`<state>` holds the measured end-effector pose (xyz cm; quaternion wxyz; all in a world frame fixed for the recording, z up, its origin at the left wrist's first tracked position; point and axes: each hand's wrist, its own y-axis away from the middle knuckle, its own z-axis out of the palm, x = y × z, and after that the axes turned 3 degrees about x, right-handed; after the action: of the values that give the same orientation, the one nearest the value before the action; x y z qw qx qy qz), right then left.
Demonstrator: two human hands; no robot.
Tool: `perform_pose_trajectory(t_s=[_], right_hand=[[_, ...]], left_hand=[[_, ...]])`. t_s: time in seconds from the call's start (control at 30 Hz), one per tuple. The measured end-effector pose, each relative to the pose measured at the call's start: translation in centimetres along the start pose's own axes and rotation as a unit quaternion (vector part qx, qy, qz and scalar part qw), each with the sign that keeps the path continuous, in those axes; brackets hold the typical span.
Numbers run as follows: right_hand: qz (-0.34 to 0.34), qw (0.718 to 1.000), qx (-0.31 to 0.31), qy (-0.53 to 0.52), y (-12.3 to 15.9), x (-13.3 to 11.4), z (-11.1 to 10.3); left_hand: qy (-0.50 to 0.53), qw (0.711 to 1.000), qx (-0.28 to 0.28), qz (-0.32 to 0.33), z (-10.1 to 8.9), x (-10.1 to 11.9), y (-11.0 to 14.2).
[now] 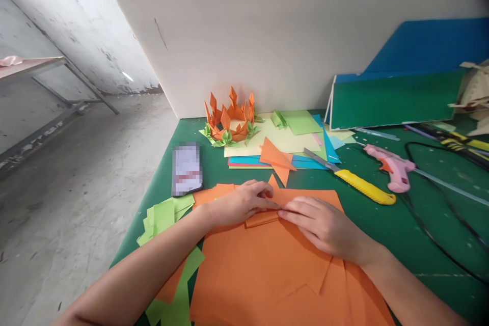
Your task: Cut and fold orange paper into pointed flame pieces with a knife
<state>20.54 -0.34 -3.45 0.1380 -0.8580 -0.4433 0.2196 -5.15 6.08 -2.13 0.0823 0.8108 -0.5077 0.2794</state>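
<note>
My left hand (254, 201) and my right hand (323, 224) meet over a small folded piece of orange paper (262, 220). Fingers of both hands are closed, pressing along its upper edge, and partly cover it. It lies on a stack of large orange paper sheets (267, 275). Just beyond my hands, an orange folded paper piece (278, 160) with pointed ends rests on a pile of coloured paper (250, 162). Farther back stands an orange folded-paper crown (231, 117) with green paper leaves around its base.
A phone (187, 168) and green paper pieces (162, 216) lie left, near the table's edge. At right are a yellow-handled utility knife (362, 187) with its blade out, a pink glue gun (393, 165) with a black cord, and a leaning green board (397, 102).
</note>
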Motion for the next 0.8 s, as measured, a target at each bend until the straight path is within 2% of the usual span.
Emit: perform_pose_trajectory(t_s=[0.2,0.47,0.8], right_hand=[[0.002,1.000,-0.026,-0.015,-0.40,-0.53,0.04],[0.003,0.999,-0.035,-0.031,-0.40,-0.32,0.07],[0.008,0.998,-0.037,-0.041,-0.55,-0.37,0.06]], left_hand=[[0.007,1.000,-0.009,-0.001,-0.14,-0.03,-0.06],[0.012,0.999,-0.036,-0.010,-0.63,0.23,-0.13],[0.018,0.999,-0.035,-0.014,-0.65,0.25,-0.18]])
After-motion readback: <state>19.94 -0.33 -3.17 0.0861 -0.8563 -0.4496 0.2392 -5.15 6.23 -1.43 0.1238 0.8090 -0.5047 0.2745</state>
